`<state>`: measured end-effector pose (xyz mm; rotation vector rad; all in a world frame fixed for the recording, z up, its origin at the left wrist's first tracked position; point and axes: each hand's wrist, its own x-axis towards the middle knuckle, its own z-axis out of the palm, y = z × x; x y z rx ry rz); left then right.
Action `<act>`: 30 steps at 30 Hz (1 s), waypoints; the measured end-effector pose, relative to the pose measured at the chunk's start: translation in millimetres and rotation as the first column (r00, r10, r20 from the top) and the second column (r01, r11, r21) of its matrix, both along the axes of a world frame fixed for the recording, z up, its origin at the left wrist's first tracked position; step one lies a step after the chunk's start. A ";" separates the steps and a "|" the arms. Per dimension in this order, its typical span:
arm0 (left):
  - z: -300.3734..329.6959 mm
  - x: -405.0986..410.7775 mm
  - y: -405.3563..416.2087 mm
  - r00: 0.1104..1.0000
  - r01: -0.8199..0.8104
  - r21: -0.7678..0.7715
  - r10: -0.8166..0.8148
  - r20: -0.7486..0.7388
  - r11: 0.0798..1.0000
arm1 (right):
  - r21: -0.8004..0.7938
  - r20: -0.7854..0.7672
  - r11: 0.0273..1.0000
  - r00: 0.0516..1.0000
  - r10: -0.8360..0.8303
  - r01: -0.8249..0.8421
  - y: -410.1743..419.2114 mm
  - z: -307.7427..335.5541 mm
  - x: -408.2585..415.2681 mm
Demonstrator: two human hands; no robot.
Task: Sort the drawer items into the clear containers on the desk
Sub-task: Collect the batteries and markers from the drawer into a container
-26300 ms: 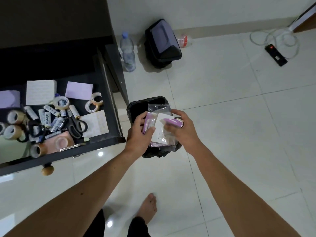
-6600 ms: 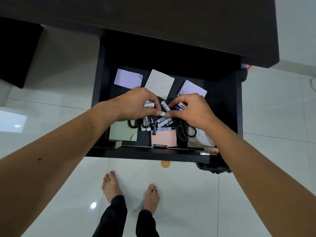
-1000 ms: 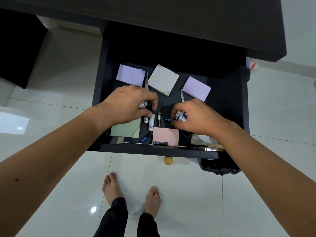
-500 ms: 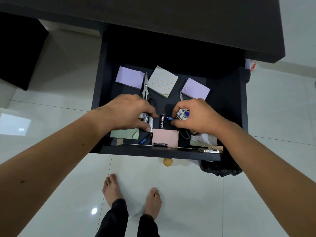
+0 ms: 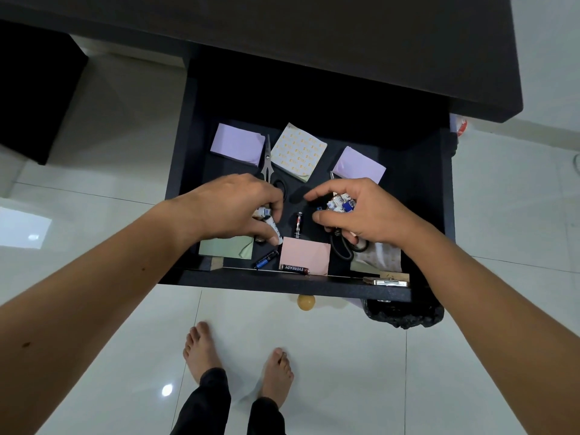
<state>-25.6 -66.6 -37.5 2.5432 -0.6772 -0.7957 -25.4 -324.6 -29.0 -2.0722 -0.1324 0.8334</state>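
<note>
Batteries fill both of your hands above the open drawer. Your left hand is curled around a few white cells, its thumb pressing one white battery that pokes out toward the drawer's front. Your right hand cups a bundle of batteries, white and blue ends showing in the palm, while its forefinger and thumb stand parted above the drawer floor.

Between your two hands, on the dark floor of the drawer, lies one black and red battery, end-on to you and touching neither hand. Nearer the drawer's front wall sits a pink note pad; a black Eveready battery rests along its front edge, and a blue and black battery lies slanted just left of the pad. A green note pad lies in the drawer's front left part, partly under your left hand.

Toward the drawer's back you have a purple pad on the left, a white pad with yellow marks in the middle and a second purple pad on the right. One pair of scissors points backward between the left purple pad and the patterned pad, its handles partly under your left hand. Another pair, with black handles, runs under your right hand.

The clear containers are out of view.
</note>
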 end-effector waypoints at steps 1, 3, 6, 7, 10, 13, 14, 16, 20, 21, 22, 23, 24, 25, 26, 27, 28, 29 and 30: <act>1.6 -0.3 0.0 1.000 -0.029 -0.022 0.028 -0.012 0.999 | 0.015 -0.016 1.000 1.000 -0.014 0.014 1.2 0.2 0.1; 5.0 -0.9 0.2 0.994 -0.101 -0.084 0.098 -0.041 0.991 | 0.037 -0.035 0.999 0.999 -0.032 0.033 2.6 -0.3 1.0; 8.2 -3.3 1.7 0.984 -0.171 -0.132 0.163 -0.071 0.976 | 0.036 -0.084 0.998 0.995 -0.056 0.059 4.1 0.5 2.1; 9.2 -4.8 2.4 0.981 -0.186 -0.140 0.177 -0.079 0.972 | 0.036 -0.106 0.997 0.992 -0.061 0.065 4.6 1.1 2.1; 11.5 -7.6 4.5 0.975 -0.216 -0.156 0.205 -0.080 0.964 | 0.060 -0.138 0.995 0.988 -0.075 0.084 5.5 -0.7 2.9; 14.1 -7.6 6.7 0.966 -0.253 -0.157 0.242 -0.087 0.955 | 0.056 -0.101 0.997 0.994 -0.046 0.051 6.5 -2.7 4.9; 14.0 -7.2 7.1 0.964 -0.259 -0.155 0.246 -0.096 0.953 | 0.030 -0.066 0.999 0.998 -0.015 0.017 7.0 -2.6 5.4; 13.6 -7.1 6.7 0.967 -0.245 -0.156 0.229 -0.116 0.957 | -0.083 0.020 0.992 0.995 0.093 -0.091 9.1 -0.7 5.3; 9.5 -5.6 5.8 0.967 -0.229 -0.157 0.206 -0.153 0.961 | -0.293 0.171 0.912 0.922 0.346 -0.288 13.2 -9.1 4.6; 8.5 -5.0 5.9 0.966 -0.229 -0.152 0.205 -0.155 0.961 | -0.318 0.204 0.894 0.899 0.388 -0.314 14.0 -12.1 4.4; 6.5 -4.2 6.2 0.967 -0.227 -0.148 0.204 -0.154 0.963 | -0.340 0.232 0.881 0.879 0.417 -0.329 14.6 -14.1 4.4; 5.2 -3.8 6.7 0.967 -0.226 -0.145 0.204 -0.153 0.963 | -0.363 0.254 0.869 0.861 0.440 -0.337 15.4 -14.7 4.8; 3.0 -3.6 7.1 0.967 -0.224 -0.145 0.201 -0.156 0.964 | -0.390 0.273 0.854 0.842 0.465 -0.345 16.2 -14.0 5.4; 1.7 -3.5 7.4 0.966 -0.225 -0.156 0.200 -0.163 0.962 | -0.418 0.284 0.837 0.825 0.489 -0.353 16.6 -13.7 6.1; 0.7 -3.5 7.3 0.965 -0.228 -0.181 0.197 -0.174 0.957 | -0.436 0.291 0.825 0.811 0.507 -0.359 17.2 -13.3 6.2; 1.2 -3.9 6.8 0.964 -0.229 -0.215 0.190 -0.185 0.950 | -0.439 0.295 0.825 0.810 0.507 -0.357 17.6 -12.7 5.6; 2.1 -4.2 6.1 0.967 -0.219 -0.245 0.176 -0.187 0.945 | -0.427 0.299 0.837 0.821 0.487 -0.341 17.3 -11.9 5.0; 3.7 -4.7 5.4 0.971 -0.203 -0.270 0.158 -0.180 0.941 | -0.394 0.296 0.867 0.851 0.434 -0.306 16.4 -10.4 4.2; 5.3 -5.2 4.6 0.975 -0.188 -0.284 0.144 -0.169 0.940 | -0.339 0.279 0.906 0.893 0.353 -0.252 14.4 -8.9 3.6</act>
